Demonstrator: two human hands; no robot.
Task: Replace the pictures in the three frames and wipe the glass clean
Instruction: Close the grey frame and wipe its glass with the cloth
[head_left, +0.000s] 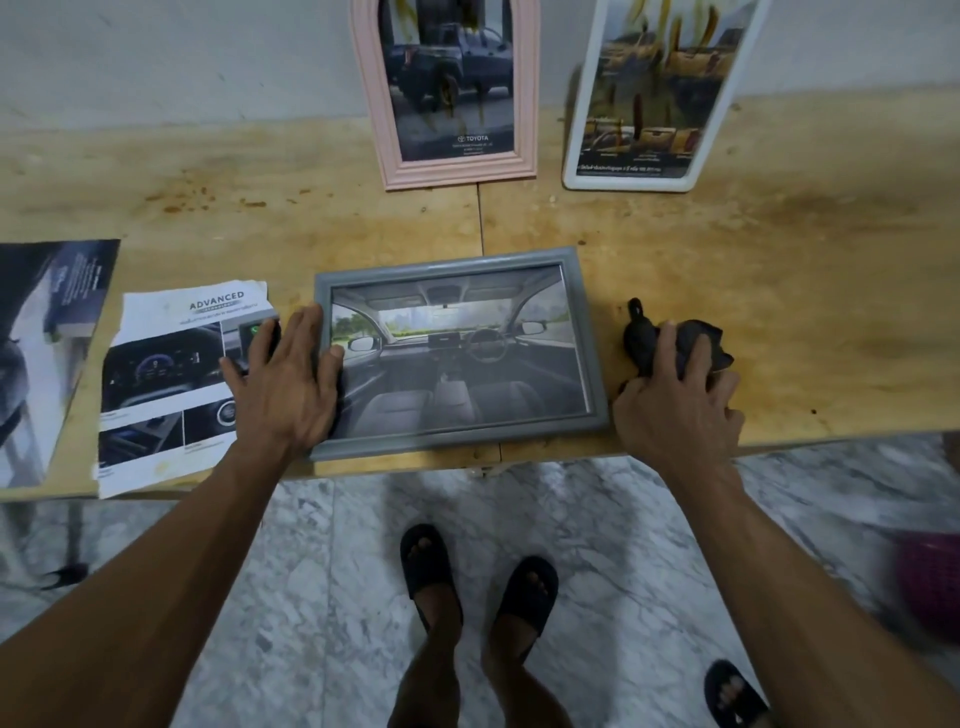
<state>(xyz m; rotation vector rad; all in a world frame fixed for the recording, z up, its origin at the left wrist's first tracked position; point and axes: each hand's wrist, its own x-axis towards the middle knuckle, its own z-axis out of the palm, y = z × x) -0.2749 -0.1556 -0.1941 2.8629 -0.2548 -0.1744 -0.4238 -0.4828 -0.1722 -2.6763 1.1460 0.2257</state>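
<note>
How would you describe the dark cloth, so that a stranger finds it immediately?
Look at the wooden table, near its front edge. Right of the grey frame lying flat there, the right hand grips a crumpled dark cloth. It is the only soft, black, shapeless thing; everything else nearby is flat paper or a rigid frame.

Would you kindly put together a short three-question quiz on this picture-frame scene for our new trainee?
1. True or false: the grey frame lies flat on the table with its glass facing up.
2. What does the right hand grip? A) a black cloth B) a torn brochure page C) the white frame
3. Fill in: the pink frame and the white frame stand against the wall, their glass streaked with ____ smears.

Key
1. True; the left hand rests on its left edge.
2. A, the black cloth.
3. Yellowish-brown.
</note>
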